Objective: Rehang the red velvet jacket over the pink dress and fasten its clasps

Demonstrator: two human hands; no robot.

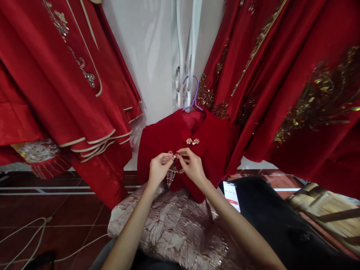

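A dark red jacket (163, 135) hangs from a purple hanger (194, 98) in front of me, its lower part meeting the patterned cloth below. Near its neckline sits a jewelled clasp (192, 141). Lower down, my left hand (161, 167) and my right hand (191, 163) meet at a second jewelled clasp (175, 155), each pinching one side of it between thumb and fingertips. Beaded strands (170, 175) dangle beneath the fingers. Whether the clasp's two halves are joined is hidden by my fingertips.
Red garments with pale piping (70, 75) hang at left, and gold-embroidered red ones (281, 75) at right. Pinkish metallic fabric (180, 225) covers the lap area. A lit phone (231, 196) lies on a black surface (267, 217). A pale cable (39, 240) crosses the tiled floor.
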